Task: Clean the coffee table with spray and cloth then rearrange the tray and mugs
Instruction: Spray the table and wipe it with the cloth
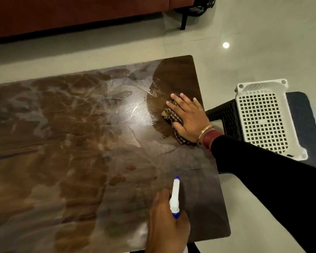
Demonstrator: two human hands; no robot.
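Note:
The dark brown coffee table [66, 136] fills the left and middle of the view, streaked with grey smears. My right hand [189, 117] lies flat on a checked brown cloth [170, 114] near the table's far right corner, where a wiped dark patch shows. My left hand [167, 227] is at the near edge, gripping a white spray bottle with blue nozzle [175, 196] that points away from me over the table. A white perforated tray [263, 117] sits upside down on a dark stool to the right. No mugs are in view.
A dark woven stool [224, 112] stands just right of the table on the pale tiled floor [263, 42]. A red-brown sofa [71, 13] runs along the far side, with a black leg [184, 19] beside it.

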